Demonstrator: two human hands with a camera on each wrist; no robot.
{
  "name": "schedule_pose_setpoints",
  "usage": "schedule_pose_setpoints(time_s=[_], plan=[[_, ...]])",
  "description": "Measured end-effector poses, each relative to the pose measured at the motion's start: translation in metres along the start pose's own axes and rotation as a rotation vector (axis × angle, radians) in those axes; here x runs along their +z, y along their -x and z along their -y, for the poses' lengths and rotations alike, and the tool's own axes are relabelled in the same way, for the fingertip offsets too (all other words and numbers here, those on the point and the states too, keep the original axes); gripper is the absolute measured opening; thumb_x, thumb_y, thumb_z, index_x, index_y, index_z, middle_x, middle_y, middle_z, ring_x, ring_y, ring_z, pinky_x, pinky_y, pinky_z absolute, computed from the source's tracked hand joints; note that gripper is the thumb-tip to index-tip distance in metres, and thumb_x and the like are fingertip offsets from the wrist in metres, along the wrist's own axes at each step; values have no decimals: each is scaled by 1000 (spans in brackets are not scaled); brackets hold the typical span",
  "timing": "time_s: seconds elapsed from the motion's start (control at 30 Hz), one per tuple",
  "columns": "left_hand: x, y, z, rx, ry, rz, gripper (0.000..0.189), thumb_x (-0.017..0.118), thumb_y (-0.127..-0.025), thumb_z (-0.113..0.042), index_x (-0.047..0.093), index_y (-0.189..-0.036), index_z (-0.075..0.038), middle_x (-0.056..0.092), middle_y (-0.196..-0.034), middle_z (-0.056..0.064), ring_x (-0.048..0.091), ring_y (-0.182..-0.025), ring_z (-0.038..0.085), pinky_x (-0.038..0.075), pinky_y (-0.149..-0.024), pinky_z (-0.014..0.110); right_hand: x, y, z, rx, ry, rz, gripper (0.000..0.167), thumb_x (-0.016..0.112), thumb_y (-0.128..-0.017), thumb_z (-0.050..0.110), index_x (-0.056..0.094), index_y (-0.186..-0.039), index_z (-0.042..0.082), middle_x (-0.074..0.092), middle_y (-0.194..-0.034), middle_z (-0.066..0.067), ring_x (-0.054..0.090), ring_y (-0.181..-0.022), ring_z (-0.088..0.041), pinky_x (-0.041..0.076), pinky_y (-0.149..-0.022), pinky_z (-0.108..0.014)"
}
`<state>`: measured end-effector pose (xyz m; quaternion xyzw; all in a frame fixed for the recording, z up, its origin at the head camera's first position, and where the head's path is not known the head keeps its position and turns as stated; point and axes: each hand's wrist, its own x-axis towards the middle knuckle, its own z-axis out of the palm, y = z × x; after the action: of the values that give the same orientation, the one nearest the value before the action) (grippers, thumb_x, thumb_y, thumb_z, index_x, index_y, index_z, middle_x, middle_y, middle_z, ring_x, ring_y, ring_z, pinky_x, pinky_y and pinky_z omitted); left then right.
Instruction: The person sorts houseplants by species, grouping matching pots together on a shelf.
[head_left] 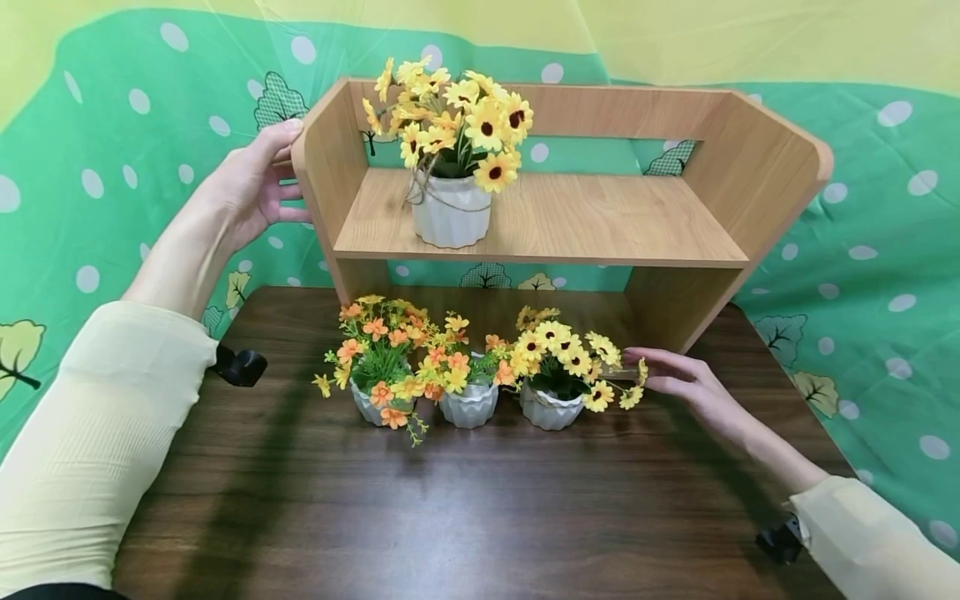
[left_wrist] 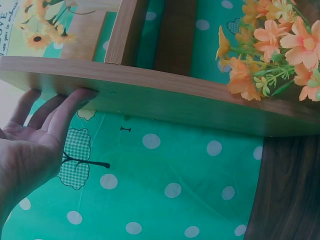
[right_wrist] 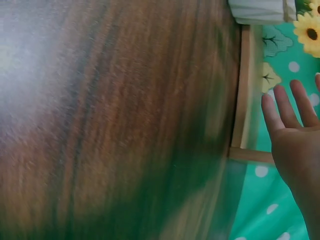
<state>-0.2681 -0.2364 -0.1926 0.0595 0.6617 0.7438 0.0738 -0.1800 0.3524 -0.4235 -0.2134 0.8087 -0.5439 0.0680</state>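
Observation:
My left hand (head_left: pixel 258 182) is at the left side panel of a wooden two-tier shelf (head_left: pixel 600 221); in the left wrist view its straight fingers (left_wrist: pixel 67 112) touch the panel's outer face. On the upper board stands a white pot of yellow daisy-like flowers (head_left: pixel 452 208), tied with twine. My right hand (head_left: pixel 693 385) reaches beside the yellow potted flowers (head_left: pixel 552 408) at the right of the front row. Its fingers (right_wrist: pixel 287 107) are spread and straight in the right wrist view. Whether they touch the outermost blossoms cannot be told.
Two pots of orange and yellow flowers, a left one (head_left: pixel 375 404) and a middle one (head_left: pixel 470 406), complete the row before the lower tier. All stand on a dark wooden table (head_left: pixel 465 517). A green dotted cloth (head_left: pixel 885 275) hangs behind and around.

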Motion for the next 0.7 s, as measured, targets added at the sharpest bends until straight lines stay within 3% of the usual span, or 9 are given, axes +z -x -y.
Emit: schedule_pose_setpoints(time_s=[0.27,0.37,0.43,0.5,0.57,0.7], plan=[[0,0,0,-5,-5,-7,54,68,-93,-48,55,-140,-25,55,-139,2,69,-111,19,64,-71,38,15,-1,-6,69,99,-18,56,70,-95,7,52,-148,3,57,-137,30,47,-128,17,39,-99,-7],[0,0,0,-2,-5,-3,52,68,-93,-48,55,-140,-27,55,-139,2,69,-111,20,64,-71,39,22,-3,-8,93,125,-29,63,76,-90,8,51,-147,-2,55,-134,31,43,-124,21,36,-98,-4],[0,0,-1,1,-4,-2,52,68,-94,-47,55,-139,-27,55,-139,2,69,-110,20,64,-71,39,28,-7,-10,111,138,-42,66,80,-86,8,52,-145,-4,58,-136,22,45,-123,19,36,-98,-4],[0,1,-1,4,-1,-1,51,68,-94,-47,55,-139,-27,54,-139,2,69,-110,20,63,-70,39,34,-11,-11,131,170,-50,69,84,-83,10,53,-143,-4,63,-139,6,52,-127,6,40,-100,-8],[0,1,-1,3,0,0,52,68,-94,-47,55,-139,-26,54,-139,2,69,-110,20,63,-71,38,41,-14,-10,172,210,-59,75,87,-81,15,52,-144,-4,60,-145,-13,53,-135,-13,42,-109,-21],[0,1,-1,-1,-3,4,52,67,-94,-47,55,-140,-26,54,-139,2,68,-112,20,63,-71,38,50,-16,-6,263,248,-66,95,89,-78,23,38,-152,-7,40,-158,-31,30,-149,-47,28,-121,-60]])
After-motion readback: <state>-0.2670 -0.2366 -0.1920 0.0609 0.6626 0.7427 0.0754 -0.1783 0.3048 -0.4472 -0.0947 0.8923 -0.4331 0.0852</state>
